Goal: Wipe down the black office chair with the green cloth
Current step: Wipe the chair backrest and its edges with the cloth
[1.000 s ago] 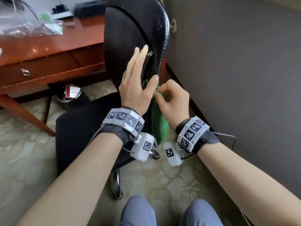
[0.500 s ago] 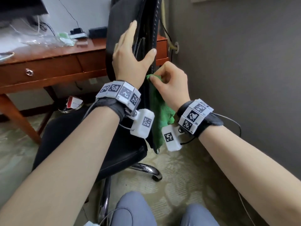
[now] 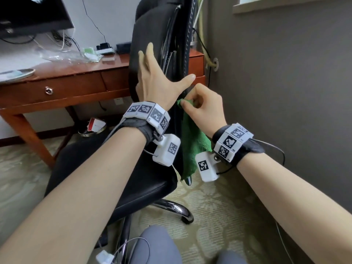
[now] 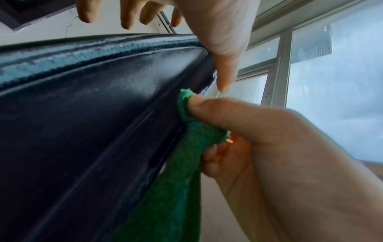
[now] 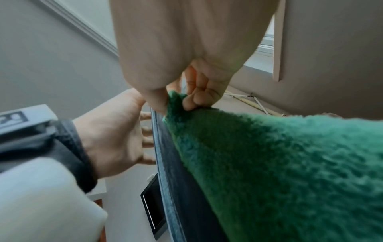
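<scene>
Left hand [image 3: 158, 86] higher, fingers splayed.

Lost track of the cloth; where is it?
In the head view, the green cloth hangs from the right hand, against the black office chair back's edge.

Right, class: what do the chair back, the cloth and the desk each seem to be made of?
Chair back: probably black leather or faux leather, smooth with a soft sheen and stitched edge.
Green cloth: fuzzy, looped pile, likely microfibre or terry.
Desk: glossy reddish-brown wood or veneer, reflecting light.

Carpet [image 3: 219, 216] under chair [image 3: 152, 54], perhaps bin [image 3: 93, 128].
</scene>
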{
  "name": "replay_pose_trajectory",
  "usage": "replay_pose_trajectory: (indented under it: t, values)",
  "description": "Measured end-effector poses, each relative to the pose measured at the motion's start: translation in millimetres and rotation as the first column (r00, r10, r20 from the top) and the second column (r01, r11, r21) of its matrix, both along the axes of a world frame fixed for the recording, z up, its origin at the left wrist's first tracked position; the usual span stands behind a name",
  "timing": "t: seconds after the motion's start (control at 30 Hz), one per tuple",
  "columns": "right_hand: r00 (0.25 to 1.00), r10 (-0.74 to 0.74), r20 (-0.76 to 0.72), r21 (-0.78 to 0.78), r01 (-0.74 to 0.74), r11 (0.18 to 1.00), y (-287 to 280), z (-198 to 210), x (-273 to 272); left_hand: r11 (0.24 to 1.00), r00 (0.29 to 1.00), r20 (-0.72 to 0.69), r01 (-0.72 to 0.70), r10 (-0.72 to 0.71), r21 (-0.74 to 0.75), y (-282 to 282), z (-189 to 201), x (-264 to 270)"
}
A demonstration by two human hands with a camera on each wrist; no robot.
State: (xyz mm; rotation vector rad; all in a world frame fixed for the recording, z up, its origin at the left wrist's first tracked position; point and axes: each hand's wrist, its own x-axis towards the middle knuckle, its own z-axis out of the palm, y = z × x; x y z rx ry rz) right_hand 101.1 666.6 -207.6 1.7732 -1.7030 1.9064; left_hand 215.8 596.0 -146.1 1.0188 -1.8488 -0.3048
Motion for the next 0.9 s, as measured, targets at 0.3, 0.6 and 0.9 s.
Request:
replay_pose_trajectory:
  t: [0.3,0.6,0.9]
  values:
    - [0.998,0.015,0.058,-0.019,-0.014,1.0,-13,-8,-16,0.993,0.993,0.042,-0.11,0.111,-0.034,-5,0,-20]
    - [0.999,0.019,0.046,0.11,-0.024,0.994,-4,-36,-10,0.992,0.994,0.036,-0.105,0.108,-0.064,-7,-4,-16]
    - [0.999,-0.014,0.047,0.144,0.007,0.99,4,-79,3,0.994,0.996,0.015,-0.085,0.086,-0.075,-7,-7,-15]
